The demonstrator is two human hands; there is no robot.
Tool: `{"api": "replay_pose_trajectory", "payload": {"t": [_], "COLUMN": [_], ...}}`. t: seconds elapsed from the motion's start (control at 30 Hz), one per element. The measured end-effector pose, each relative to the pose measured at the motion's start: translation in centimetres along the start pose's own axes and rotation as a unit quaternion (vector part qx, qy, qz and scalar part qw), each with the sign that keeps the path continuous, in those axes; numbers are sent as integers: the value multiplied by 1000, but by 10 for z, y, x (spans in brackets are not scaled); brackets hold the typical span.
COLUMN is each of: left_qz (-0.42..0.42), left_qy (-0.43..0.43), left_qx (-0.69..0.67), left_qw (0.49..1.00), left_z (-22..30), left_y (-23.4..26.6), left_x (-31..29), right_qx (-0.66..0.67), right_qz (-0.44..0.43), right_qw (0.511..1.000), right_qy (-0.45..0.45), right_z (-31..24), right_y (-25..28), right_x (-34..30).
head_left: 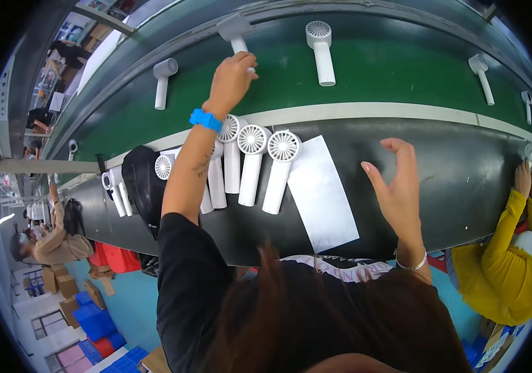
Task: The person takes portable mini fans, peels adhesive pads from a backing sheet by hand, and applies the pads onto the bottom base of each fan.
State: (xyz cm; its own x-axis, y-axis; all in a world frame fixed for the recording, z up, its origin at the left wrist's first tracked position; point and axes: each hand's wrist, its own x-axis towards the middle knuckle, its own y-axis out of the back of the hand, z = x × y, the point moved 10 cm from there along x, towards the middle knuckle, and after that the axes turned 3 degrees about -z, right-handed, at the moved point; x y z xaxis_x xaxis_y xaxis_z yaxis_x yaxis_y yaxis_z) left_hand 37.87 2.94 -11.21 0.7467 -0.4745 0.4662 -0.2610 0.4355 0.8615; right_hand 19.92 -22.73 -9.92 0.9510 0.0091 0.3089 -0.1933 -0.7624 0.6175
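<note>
White fan point(234, 28): your left grip point(233, 79) curls round its handle point(239, 46) over the green belt point(390, 74); your right grip point(398, 186), wide and empty, hovers above the dark surface point(458, 186). Likely a pick-up or set-down; either calls for steadiness.

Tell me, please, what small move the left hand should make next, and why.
Perhaps draw the held white fan back toward the right hand: the left hand grips its handle over the green surface, while the right hand is open and empty beside the white sheet.
</note>
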Motion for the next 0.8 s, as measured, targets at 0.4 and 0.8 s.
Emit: {"api": "replay_pose_trajectory", "payload": {"t": [0.4,0.8], "left_qz": [-33,-204], "left_qy": [103,-16], "left_qx": [-138,-269], "left_qw": [984,941], "left_z": [-10,212], "left_y": [39,-34], "left_x": [-18,-136], "right_qx": [-9,28], "right_qz": [-68,-190], "right_qw": [998,981], "right_qy": [3,-32], "right_z": [7,21], "right_y": [-23,-65], "right_x": [-4,-68]}}
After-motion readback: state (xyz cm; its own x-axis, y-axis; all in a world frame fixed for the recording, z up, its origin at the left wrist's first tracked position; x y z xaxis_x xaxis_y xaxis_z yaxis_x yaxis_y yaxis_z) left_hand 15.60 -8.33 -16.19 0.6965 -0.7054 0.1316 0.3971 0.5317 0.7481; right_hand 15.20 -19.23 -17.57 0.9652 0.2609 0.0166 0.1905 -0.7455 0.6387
